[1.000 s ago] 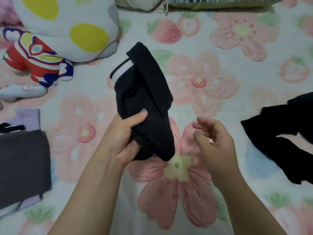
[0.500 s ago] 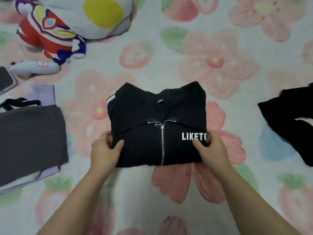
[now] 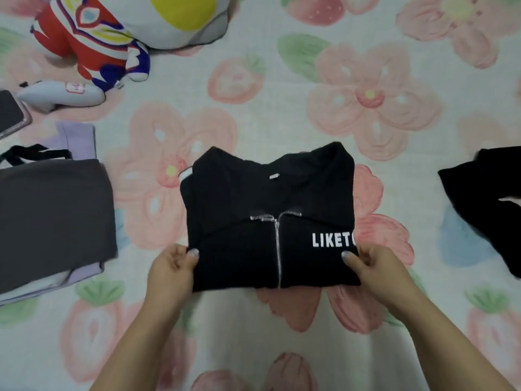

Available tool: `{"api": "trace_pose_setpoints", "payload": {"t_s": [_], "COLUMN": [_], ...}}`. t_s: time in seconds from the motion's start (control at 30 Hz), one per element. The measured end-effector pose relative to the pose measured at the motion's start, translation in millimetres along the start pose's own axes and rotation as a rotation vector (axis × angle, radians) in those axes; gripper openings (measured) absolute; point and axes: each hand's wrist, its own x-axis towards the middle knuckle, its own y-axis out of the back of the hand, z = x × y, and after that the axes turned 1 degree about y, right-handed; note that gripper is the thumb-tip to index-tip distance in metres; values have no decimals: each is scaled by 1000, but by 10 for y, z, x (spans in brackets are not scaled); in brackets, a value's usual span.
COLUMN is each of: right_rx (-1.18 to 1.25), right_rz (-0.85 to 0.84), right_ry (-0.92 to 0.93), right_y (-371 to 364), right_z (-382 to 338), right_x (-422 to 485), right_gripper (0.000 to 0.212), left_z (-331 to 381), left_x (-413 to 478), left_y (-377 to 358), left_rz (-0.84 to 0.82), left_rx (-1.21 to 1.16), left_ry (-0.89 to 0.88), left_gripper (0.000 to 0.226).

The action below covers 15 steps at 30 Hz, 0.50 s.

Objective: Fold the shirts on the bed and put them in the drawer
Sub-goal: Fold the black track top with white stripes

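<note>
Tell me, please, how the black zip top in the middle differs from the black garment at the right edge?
The zip top is folded into a neat rectangle; the black garment lies loose and rumpled. The zip top shows a silver zipper and white lettering; the black garment shows neither. The left hand and right hand pinch the zip top's lower corners; nothing touches the black garment. Both are black and lie on the flowered sheet.

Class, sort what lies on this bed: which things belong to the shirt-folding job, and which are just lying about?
Job: black zip shirt, gripped by left hand and right hand; folded grey stack; unfolded black garment.
Lying about: plush toy; spotted cushion; phone.
</note>
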Motion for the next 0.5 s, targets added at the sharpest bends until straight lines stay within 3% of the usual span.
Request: {"api": "trace_pose_setpoints", "payload": {"t_s": [0.07, 0.13, 0.2, 0.27, 0.33, 0.43, 0.5], "right_rx": [104, 478, 823, 999, 1037, 995, 989], "right_rz": [-34, -61, -114, -155, -117, 36, 57], "right_ry": [-30, -94, -200, -290, -284, -79, -36], "right_y": [-24, 10, 56, 88, 68, 77, 80], "right_z": [16, -106, -269, -450, -575, -627, -626], "right_x": [-66, -2, 205, 412, 579, 712, 732], "right_gripper": [5, 12, 26, 32, 27, 20, 22], "left_z": [-5, 193, 436, 679, 794, 818, 782], "left_x": [-35, 65, 265, 419, 495, 548, 593], "left_y": [33, 48, 8, -76, -170, -186, -170], "left_rz": [-145, -221, -198, -113, -35, 14, 29], "left_rx": [-102, -296, -391, -399, -407, -476, -524], "left_ry": [100, 134, 106, 74, 8, -76, -15], "left_gripper": [14, 17, 29, 23, 22, 29, 20]}}
